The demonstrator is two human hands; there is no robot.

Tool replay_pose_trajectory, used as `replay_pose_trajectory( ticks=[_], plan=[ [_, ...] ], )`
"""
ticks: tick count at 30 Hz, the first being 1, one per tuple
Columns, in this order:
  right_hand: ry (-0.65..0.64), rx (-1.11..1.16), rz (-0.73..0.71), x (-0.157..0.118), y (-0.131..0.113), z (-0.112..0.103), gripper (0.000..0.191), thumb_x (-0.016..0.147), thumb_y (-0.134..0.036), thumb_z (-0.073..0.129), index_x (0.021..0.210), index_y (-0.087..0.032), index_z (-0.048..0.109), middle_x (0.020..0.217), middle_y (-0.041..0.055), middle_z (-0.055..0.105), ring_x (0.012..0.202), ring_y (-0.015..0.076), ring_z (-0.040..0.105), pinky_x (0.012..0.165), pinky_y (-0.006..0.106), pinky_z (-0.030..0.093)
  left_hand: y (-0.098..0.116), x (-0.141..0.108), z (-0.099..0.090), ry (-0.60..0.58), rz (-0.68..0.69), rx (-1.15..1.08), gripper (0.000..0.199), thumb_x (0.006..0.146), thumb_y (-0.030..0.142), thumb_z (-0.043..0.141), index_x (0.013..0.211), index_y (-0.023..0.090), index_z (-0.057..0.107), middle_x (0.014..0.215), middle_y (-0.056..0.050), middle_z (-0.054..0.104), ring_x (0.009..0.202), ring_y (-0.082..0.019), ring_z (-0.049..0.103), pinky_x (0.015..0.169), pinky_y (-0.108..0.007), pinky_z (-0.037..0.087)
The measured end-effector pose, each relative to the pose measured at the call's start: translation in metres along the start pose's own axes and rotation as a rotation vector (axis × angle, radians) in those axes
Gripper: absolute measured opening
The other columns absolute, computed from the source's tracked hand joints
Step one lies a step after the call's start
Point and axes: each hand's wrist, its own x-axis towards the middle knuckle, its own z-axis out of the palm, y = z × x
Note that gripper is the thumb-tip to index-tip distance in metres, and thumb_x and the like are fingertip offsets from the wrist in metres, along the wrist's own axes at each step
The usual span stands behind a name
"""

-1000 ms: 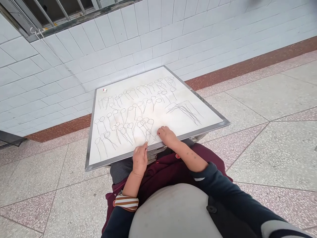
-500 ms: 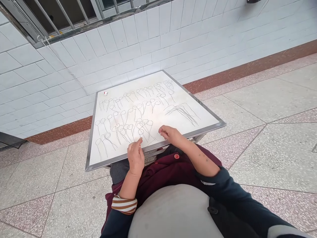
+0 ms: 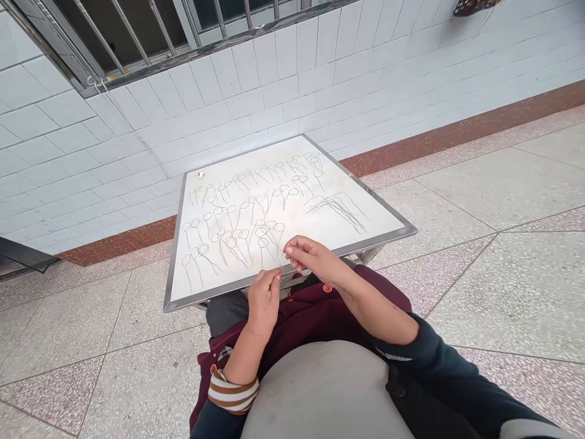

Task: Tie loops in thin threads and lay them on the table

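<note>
a person's left hand (image 3: 265,302) and right hand (image 3: 311,256), just apart, work at the near edge of a white worktop (image 3: 384,222), fingers curled; whether they pinch a strand cannot be told. looped strands (image 3: 251,214), seemingly finished, lie in rows; unlooped strands (image 3: 343,210), bundled at right, appear yet unworked.

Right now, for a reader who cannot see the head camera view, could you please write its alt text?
A person's left hand and right hand are close together at the near edge of a metal-framed white tabletop; whether they hold anything is unclear. Thin dark looped strands lie in rough rows across it, with a bundle of straighter strands toward the right.
</note>
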Motion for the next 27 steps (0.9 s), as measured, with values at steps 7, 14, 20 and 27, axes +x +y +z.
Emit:
replay_pose_trajectory(
  ticks=[7, 14, 20, 27],
  plan=[
    [0.032, -0.127, -0.144, -0.004, -0.002, 0.002, 0.023, 0.081, -0.040, 0.064, 0.079, -0.019, 0.057, 0.070, -0.0047, 0.049, 0.058, 0.0077, 0.038, 0.054, 0.022, 0.032, 0.011, -0.017, 0.002, -0.199, -0.202, -0.444, 0.033, 0.091, 0.041, 0.051, 0.102, 0.015, 0.068, 0.069, -0.001, 0.057, 0.059, -0.012, 0.054, 0.062, -0.027, 0.047],
    [0.092, -0.145, -0.172, -0.015, 0.009, 0.016, 0.020, 0.086, -0.039, 0.057, 0.086, -0.020, 0.057, 0.065, -0.0054, 0.046, 0.054, 0.0080, 0.037, 0.052, 0.022, 0.033, 0.017, -0.023, -0.005, -0.243, -0.300, -0.619, 0.030, 0.086, 0.040, 0.061, 0.096, 0.013, 0.072, 0.074, -0.005, 0.064, 0.067, -0.013, 0.058, 0.068, -0.028, 0.047],
    [0.143, -0.282, -0.227, -0.024, 0.021, 0.020, 0.014, 0.086, -0.033, 0.056, 0.082, -0.020, 0.055, 0.064, -0.0046, 0.050, 0.053, 0.0088, 0.043, 0.053, 0.024, 0.037, 0.015, -0.025, 0.001, -0.039, -0.354, -0.752, 0.038, 0.081, 0.028, 0.070, 0.117, 0.022, 0.062, 0.092, -0.004, 0.070, 0.086, -0.015, 0.062, 0.077, -0.027, 0.046],
    [0.056, -0.115, -0.161, -0.029, 0.032, 0.023, 0.017, 0.088, -0.038, 0.056, 0.085, -0.021, 0.055, 0.062, -0.0057, 0.052, 0.052, 0.0089, 0.049, 0.056, 0.024, 0.043, 0.023, -0.024, 0.013, 0.107, -0.358, -0.845, 0.040, 0.074, 0.017, 0.076, 0.112, 0.021, 0.067, 0.076, 0.001, 0.068, 0.074, -0.011, 0.061, 0.072, -0.022, 0.046]
  ],
)
